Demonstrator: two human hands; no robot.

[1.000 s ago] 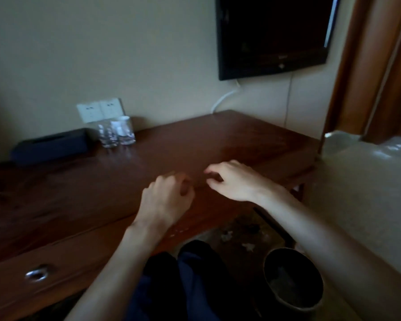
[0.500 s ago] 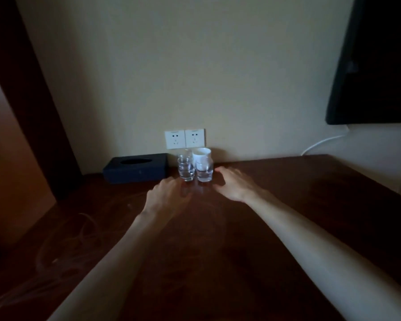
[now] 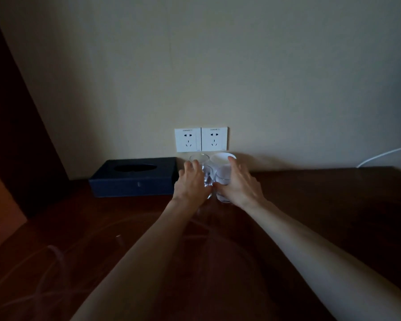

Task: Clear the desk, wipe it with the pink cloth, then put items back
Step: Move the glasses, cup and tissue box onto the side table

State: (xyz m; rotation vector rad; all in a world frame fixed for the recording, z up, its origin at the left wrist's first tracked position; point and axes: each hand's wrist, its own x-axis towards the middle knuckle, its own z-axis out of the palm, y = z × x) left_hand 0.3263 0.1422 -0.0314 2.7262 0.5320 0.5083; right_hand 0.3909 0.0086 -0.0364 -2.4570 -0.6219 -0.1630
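Reaching across the dark wooden desk (image 3: pixel 310 216), both bare arms stretch toward the wall. The left hand (image 3: pixel 191 181) wraps around a clear glass (image 3: pixel 200 159), with its fingers curled over the far side near the rim. The right hand (image 3: pixel 237 183) wraps around a second glass (image 3: pixel 222 174), and its fingers curl up the right side of it. A white cup (image 3: pixel 222 157) shows at the top of that glass, but the room is dim, so I cannot tell if it sits inside the glass or just behind it. The two glasses stand side by side at the back of the desk, close to the wall, and they seem to touch each other. Both look like they rest on the desk, though the hands hide most of the bottoms.

Just to the left of the glasses lies a dark blue tissue box (image 3: pixel 134 179) with an oval hole in its top. It sits at the back of the desk too, very near the left hand. Two white wall sockets (image 3: pixel 200 139) are on the wall right above the glasses. A thin white cable (image 3: pixel 384 155) runs down the wall at the far right. Faint curved streaks (image 3: pixel 56 262) shine on the desk top near the left arm.
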